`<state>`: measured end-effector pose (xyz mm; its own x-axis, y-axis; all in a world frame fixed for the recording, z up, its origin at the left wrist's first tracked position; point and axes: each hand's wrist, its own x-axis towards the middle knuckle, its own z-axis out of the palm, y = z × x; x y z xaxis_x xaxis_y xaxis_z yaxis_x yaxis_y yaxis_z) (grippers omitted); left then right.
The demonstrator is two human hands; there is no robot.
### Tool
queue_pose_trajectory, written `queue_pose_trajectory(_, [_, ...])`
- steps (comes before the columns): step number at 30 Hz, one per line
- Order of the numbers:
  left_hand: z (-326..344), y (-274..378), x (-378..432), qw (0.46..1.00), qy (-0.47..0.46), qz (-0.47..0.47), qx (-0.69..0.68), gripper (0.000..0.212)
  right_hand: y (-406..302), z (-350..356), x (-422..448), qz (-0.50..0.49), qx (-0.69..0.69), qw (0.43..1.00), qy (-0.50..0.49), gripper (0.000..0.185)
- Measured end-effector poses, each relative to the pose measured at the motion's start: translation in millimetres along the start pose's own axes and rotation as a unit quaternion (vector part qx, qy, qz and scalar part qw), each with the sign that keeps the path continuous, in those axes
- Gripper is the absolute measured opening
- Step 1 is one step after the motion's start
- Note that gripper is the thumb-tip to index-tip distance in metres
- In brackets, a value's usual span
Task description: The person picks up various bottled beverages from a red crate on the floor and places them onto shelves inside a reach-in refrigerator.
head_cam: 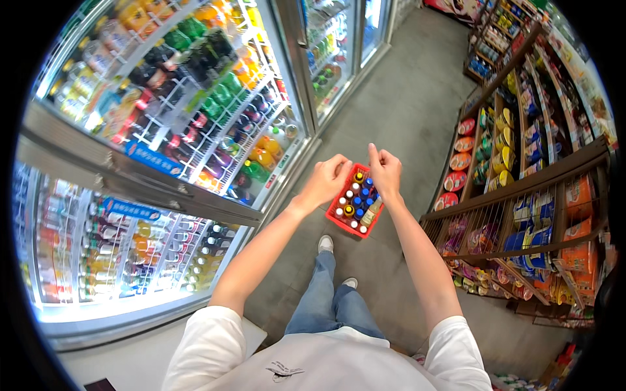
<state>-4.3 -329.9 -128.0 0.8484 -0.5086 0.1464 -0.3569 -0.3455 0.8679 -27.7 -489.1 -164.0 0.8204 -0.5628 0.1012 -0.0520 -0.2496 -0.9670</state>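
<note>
Both my arms reach forward over a red plastic basket (360, 233) filled with several capped bottles. Blue, white and yellow caps (348, 211) face up, and a pale bottle (371, 213) leans at the basket's right side. My left hand (328, 178) is above the basket's upper left rim with its fingers curled inwards. My right hand (385, 168) is by the upper right rim, its thumb or a finger pointing away from me and the others curled. Whether either hand holds the basket or some thin thing cannot be told. The basket appears just beyond my shoes on the grey floor.
At left stand glass-door drink coolers (313, 112) with metal frames and lit shelves of bottles. Wooden and wire shelves (508, 195) of packaged noodles and snacks line the right side. A grey floor aisle (406, 83) runs between them.
</note>
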Motion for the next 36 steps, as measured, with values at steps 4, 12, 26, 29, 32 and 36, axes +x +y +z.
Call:
queue_pose_trajectory(4, [-65,0,-49,0.993,0.076,-0.071,-0.052,0.025,-43,29,1,-0.069,-0.046,0.995,-0.061,0.053])
queue_pose_trajectory(12, [-196,-28,-140,0.880,0.468,-0.035,0.077,0.029,-96,105,-42,-0.204,0.046,0.948,-0.239,0.029])
queue_pose_trajectory(26, [-321,-28,-134,0.757,0.650,-0.043,0.052,0.053,-187,251,-113,-0.255,-0.059,0.802,-0.537,0.028])
queue_pose_trajectory(29, [-319,-32,-127,0.767,0.642,-0.008,-0.012,0.052,-183,283,-117,-0.230,-0.125,0.772,-0.579,0.035])
queue_pose_trajectory(32, [-320,-29,-129,0.757,0.650,0.004,-0.060,0.051,-169,319,-127,-0.287,-0.094,0.791,-0.532,0.047])
queue_pose_trajectory(36, [-316,-25,-126,0.759,0.647,-0.041,-0.064,0.052,-160,346,-102,-0.275,0.009,0.767,-0.579,0.034])
